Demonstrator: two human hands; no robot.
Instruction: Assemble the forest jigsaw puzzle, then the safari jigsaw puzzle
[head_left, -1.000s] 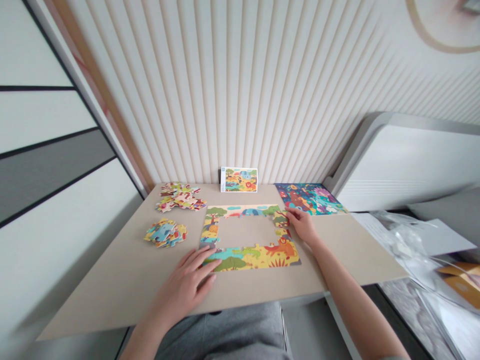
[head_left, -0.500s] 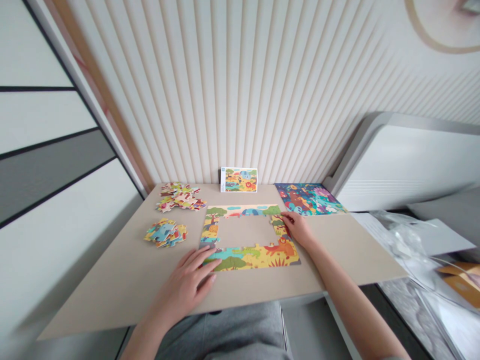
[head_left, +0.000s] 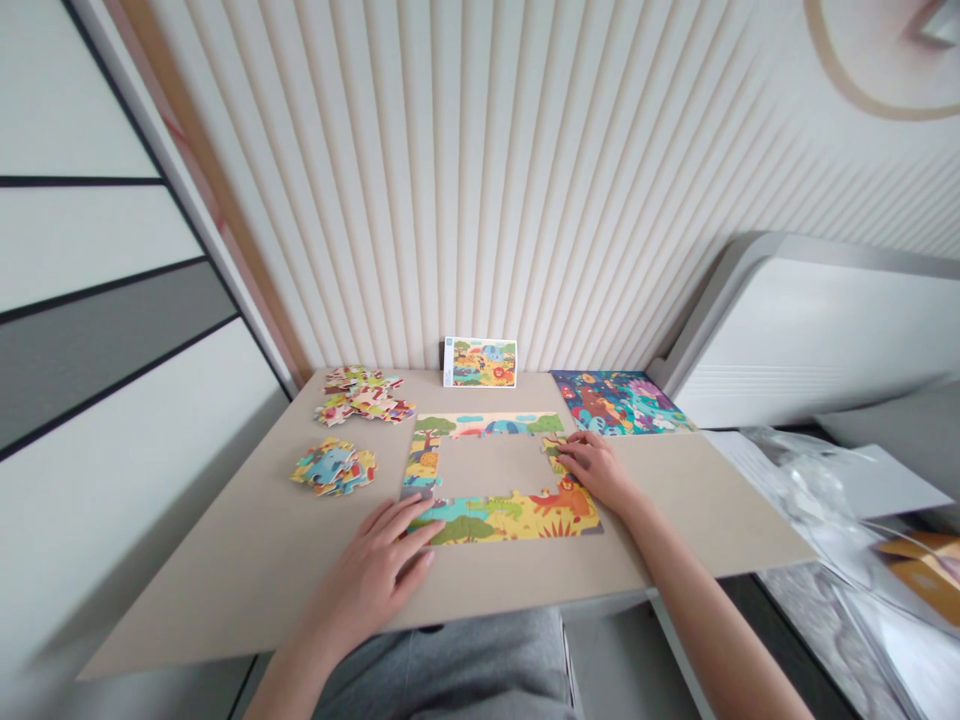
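A jigsaw puzzle frame (head_left: 517, 512) with jungle animals lies on the table, joined as a rectangular border around a bare middle. My left hand (head_left: 386, 550) rests with fingers spread over its lower left corner. On the right side column, just above the lion, my right hand (head_left: 596, 467) lies with fingers stretched across the pieces and partly hides them. A small gap shows between that column and the top strip at the upper right. Nothing appears lifted in either hand.
Two piles of loose puzzle pieces, one nearer (head_left: 334, 467) and one farther (head_left: 364, 397), sit at the left. A picture card (head_left: 480, 363) leans against the ribbed wall. A dark blue picture puzzle (head_left: 619, 402) lies at the back right. Clear plastic wrapping (head_left: 814, 490) is beyond the table's right edge.
My right hand has slid slightly down along the right column, its fingers now lying across the pieces rather than at the upper corner. My left hand stays in place.
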